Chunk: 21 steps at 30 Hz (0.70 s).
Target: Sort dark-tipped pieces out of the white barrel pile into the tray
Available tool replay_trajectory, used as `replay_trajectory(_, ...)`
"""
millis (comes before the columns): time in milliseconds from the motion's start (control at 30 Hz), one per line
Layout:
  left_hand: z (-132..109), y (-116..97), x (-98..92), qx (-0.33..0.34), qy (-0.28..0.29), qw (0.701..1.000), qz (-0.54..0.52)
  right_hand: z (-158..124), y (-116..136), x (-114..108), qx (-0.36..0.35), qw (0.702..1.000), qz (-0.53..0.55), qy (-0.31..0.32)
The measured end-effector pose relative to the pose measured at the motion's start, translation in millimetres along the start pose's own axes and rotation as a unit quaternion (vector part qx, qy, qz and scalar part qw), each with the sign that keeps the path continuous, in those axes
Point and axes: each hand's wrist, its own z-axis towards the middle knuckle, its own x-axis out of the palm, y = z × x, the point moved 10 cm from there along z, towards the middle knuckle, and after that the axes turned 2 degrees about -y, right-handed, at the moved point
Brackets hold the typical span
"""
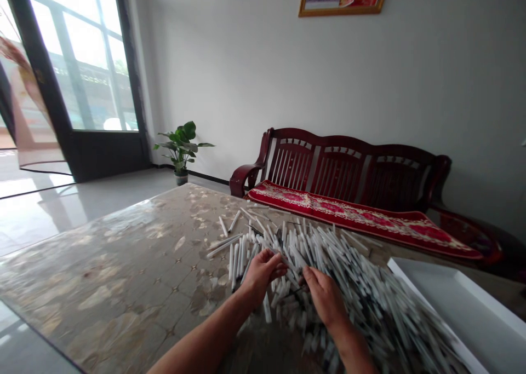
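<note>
The bulk of the white pens [324,253] is left heaped toward the right edge of the glass-topped table [107,270], with a few strays separated toward the far edge. The left hand [261,275] is curled closed over pens; the right hand [324,297] is held half closed at the heap, its hold indeterminable. A white tray [464,314] is placed at the right corner.

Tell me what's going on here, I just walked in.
A person is reaching with both bare hands into a large heap of white pen-like tubes on a glass-topped table. Their left hand curls over tubes at the heap's near edge, and their right hand is down among them. A few tubes lie apart from the heap. A white tray sits at the table's right side, beside the heap.
</note>
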Motion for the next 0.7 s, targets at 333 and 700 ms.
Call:
replay_trajectory(333, -5.4, 4.8, 3.4, 0.029, -0.008, 0.999, -0.011, 3.6, -6.4, -3.3, -0.001, 0.999, 0.009, -0.046)
replay_trajectory(700, -4.4, 1.6, -2.2, 0.054, -0.036, 0.998, -0.019, 2.1, -10.4, -6.4, 0.016, 0.998, 0.033, -0.056)
